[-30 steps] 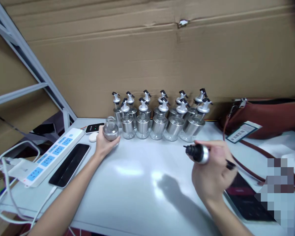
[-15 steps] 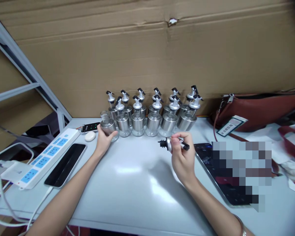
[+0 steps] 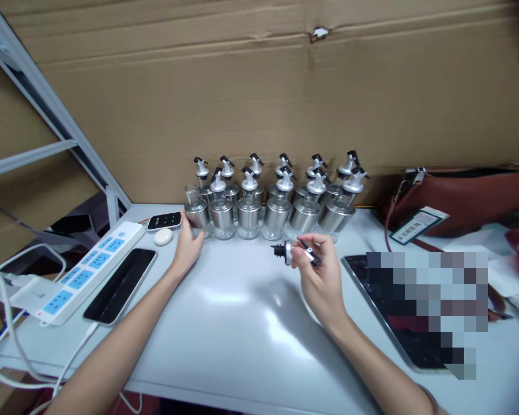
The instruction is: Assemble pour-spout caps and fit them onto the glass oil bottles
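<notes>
My left hand grips an uncapped glass bottle with a metal sleeve, fingers at its left side and thumb in front. That bottle stands upright at the left end of the front row, its glass neck bare. Between the fingers of my right hand is a pourer spout, silver with a black lever and a ribbed black stopper pointing left. It is held above the table, in front of the rows. Beside the uncapped bottle stand several like it with spouts fitted, such as the nearest capped bottle.
At left are a power strip with white cables, a phone, a small device with green lights and a round white object. A tablet and a brown bag lie right. Cardboard stands behind the bottles.
The uncapped bottle has gone from tilted to upright in line with the front row, my left hand still on it. My right hand has shifted slightly left with the pourer spout. The view has shifted a little.
</notes>
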